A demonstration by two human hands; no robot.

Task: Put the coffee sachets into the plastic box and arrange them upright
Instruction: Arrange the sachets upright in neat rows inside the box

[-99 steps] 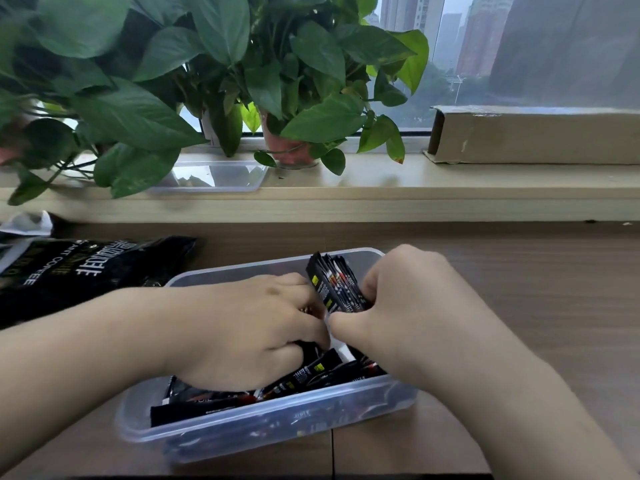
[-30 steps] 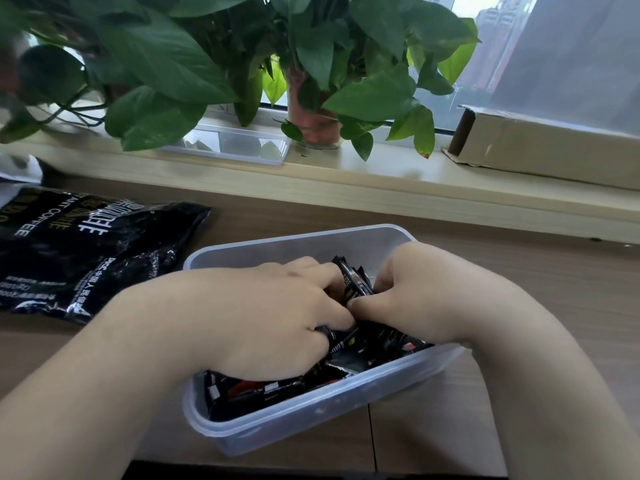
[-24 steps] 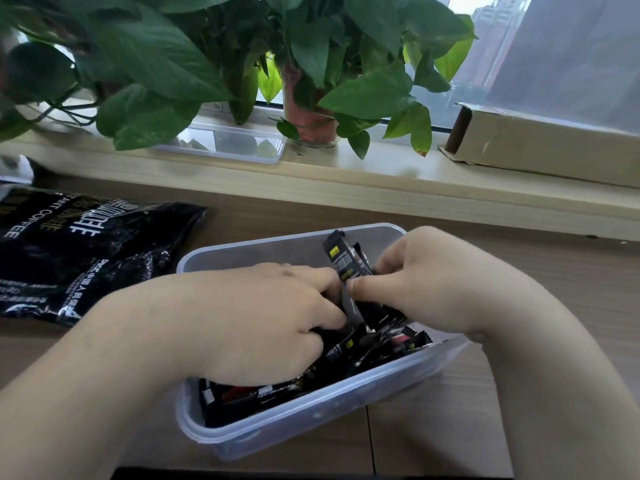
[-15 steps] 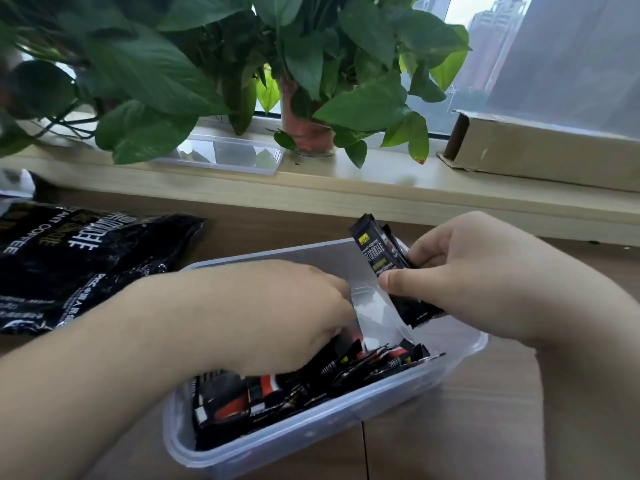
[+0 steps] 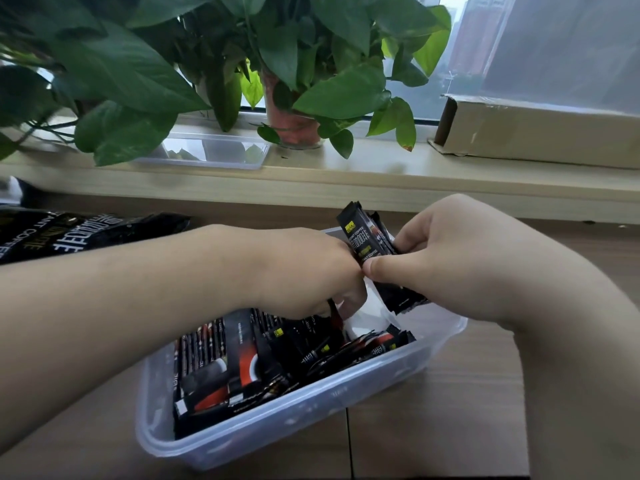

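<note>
A clear plastic box (image 5: 311,420) stands on the wooden table, filled with several black and red coffee sachets (image 5: 239,365), most of them packed on edge at its left end, some lying slanted at the right. My right hand (image 5: 450,265) is shut on a small bunch of black sachets (image 5: 369,244), held tilted above the box's far right corner. My left hand (image 5: 301,271) reaches down into the box, its fingers curled among the sachets there; the fingertips are hidden.
An empty black coffee bag (image 5: 69,233) lies on the table at the left. On the window ledge behind stand potted plants (image 5: 294,81), a clear plastic lid (image 5: 214,150) and a cardboard box (image 5: 540,133). Leaves hang over the ledge at the left.
My right hand has lifted the bunch of sachets up out of the box and toward its far right. The left hand stays inside the box. The view has shifted closer.
</note>
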